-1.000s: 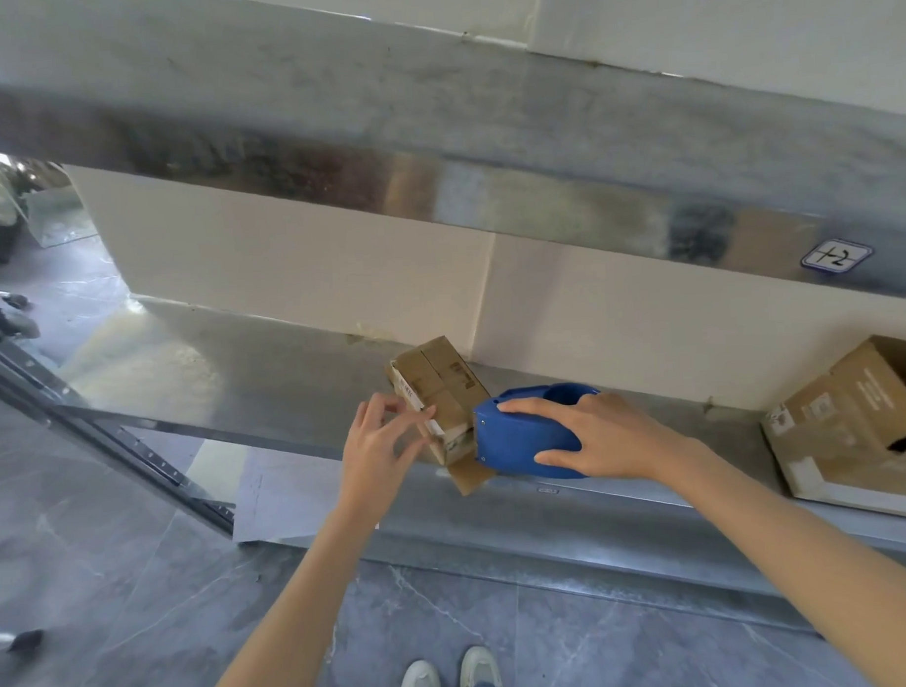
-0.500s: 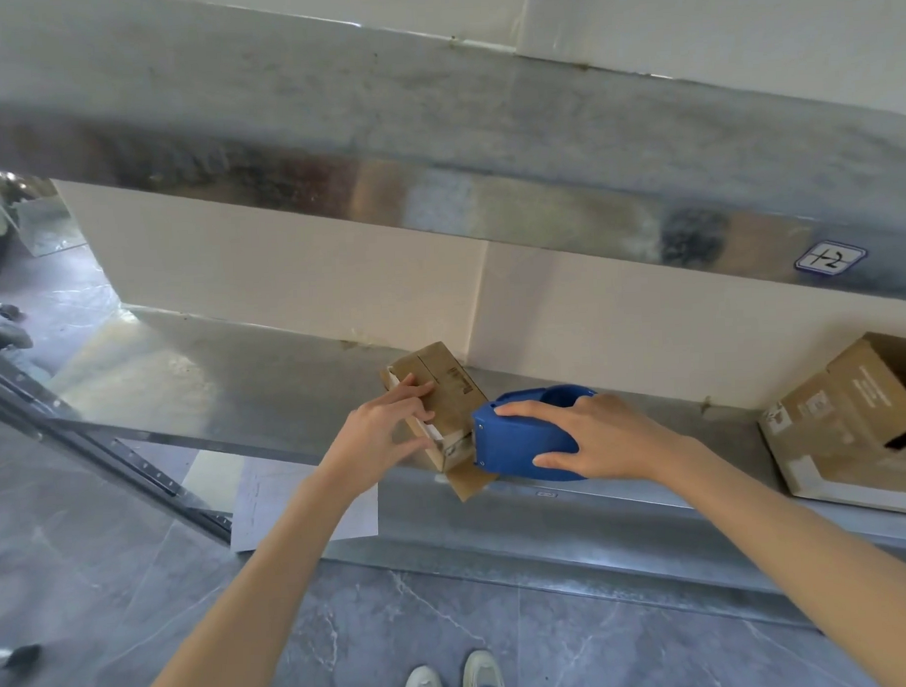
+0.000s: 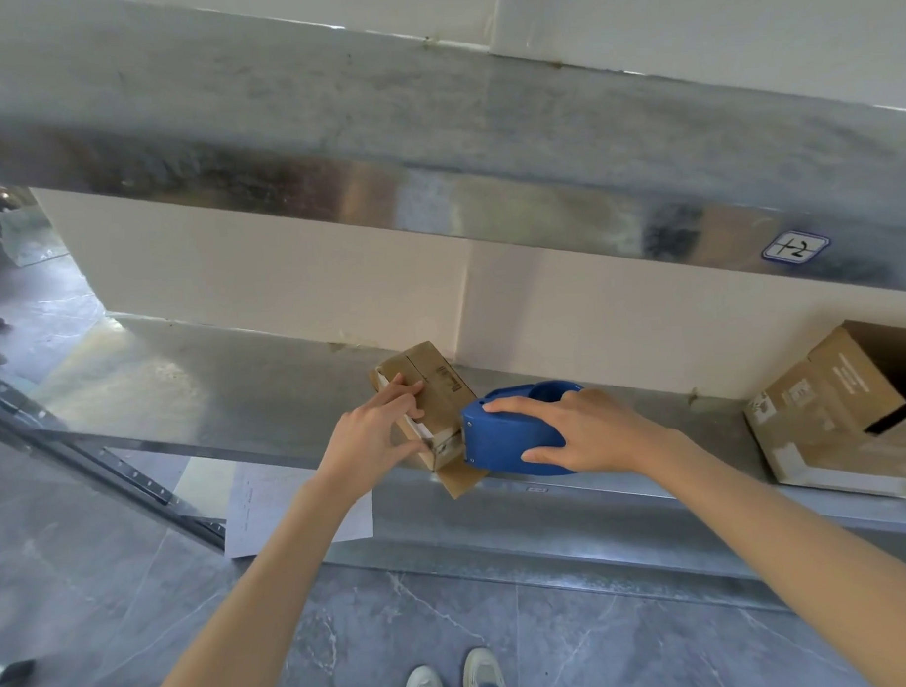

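head | taping box (image 3: 431,380), centre frame | left hand (image 3: 374,438) clamps box | right hand (image 3: 587,436) wraps tape dispenser (image 3: 500,439) | next: likely drag it across box end

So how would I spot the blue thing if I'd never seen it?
Look along the lower shiny metal shelf. Near its front edge, the right hand grips a blue plastic tape dispenser, set against a small brown cardboard box. It is the only blue, rounded thing there; everything beside it is brown and square-edged.
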Demonstrator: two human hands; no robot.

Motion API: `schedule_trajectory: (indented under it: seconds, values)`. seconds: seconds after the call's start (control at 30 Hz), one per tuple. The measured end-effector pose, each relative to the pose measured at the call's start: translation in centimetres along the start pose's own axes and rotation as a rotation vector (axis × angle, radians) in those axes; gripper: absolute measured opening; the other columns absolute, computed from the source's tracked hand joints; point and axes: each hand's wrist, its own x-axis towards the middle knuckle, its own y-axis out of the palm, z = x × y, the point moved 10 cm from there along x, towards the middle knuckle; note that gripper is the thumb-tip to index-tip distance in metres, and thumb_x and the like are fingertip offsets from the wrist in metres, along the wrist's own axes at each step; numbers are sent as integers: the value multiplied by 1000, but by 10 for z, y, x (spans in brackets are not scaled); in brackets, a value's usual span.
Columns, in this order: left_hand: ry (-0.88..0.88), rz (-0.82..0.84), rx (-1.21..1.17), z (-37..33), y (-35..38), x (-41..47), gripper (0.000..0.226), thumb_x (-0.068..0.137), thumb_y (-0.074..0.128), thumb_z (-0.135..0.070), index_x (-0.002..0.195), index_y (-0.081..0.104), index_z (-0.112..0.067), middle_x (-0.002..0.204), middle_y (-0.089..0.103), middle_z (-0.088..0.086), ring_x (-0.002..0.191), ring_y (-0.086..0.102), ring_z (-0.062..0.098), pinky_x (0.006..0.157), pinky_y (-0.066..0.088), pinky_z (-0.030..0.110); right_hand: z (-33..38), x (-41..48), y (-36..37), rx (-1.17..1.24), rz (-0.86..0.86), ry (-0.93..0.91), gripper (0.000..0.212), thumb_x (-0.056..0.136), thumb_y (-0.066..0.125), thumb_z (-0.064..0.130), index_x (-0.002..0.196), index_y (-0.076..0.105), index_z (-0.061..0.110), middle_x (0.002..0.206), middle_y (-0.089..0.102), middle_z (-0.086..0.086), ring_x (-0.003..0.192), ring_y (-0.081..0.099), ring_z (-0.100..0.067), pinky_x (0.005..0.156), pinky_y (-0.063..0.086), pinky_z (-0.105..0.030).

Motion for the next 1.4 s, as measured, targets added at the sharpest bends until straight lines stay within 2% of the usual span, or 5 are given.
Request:
schedule_trajectory:
  seconds: [0.67,0.83,1.0,1.17,1.4]
  values:
    - [-8,-31,103,-10,4,-5,43,70,87,-39,94,56,-22,147,48,-12,145,31,13,98,49,41,-4,-1,3,91,-12,5,66,94,54,50,145,13,61,84,55,11,61,38,0,65,39,-28]
    - [38,-64,223,-24,12,-5,62,62,88,-49,108,57,-20,145,49,-7,143,33,22,107,42,44,-8,-3,3,69,-4,25,66,94,53,51,144,11,62,69,45,16,59,41,-2,62,39,-29]
    - [15,-95,210,-39,28,-4,84,63,88,-39,137,50,-26,141,46,3,140,33,29,95,52,43,-11,-6,1,43,11,30,66,95,53,51,145,11,60,59,43,9,53,43,-7,55,36,-26]
    - [-41,-113,156,-41,39,-3,72,77,82,-25,141,51,-29,147,39,6,146,22,28,78,60,40,-16,-12,0,31,20,28,65,95,51,54,147,11,60,56,40,5,50,39,-10,49,24,-22]
    - [11,-93,-44,-18,22,-15,69,78,78,-3,139,55,-23,156,33,-3,150,15,10,106,41,32,9,-10,-2,33,17,-52,64,96,50,55,146,11,61,56,38,9,51,40,-9,51,28,-21]
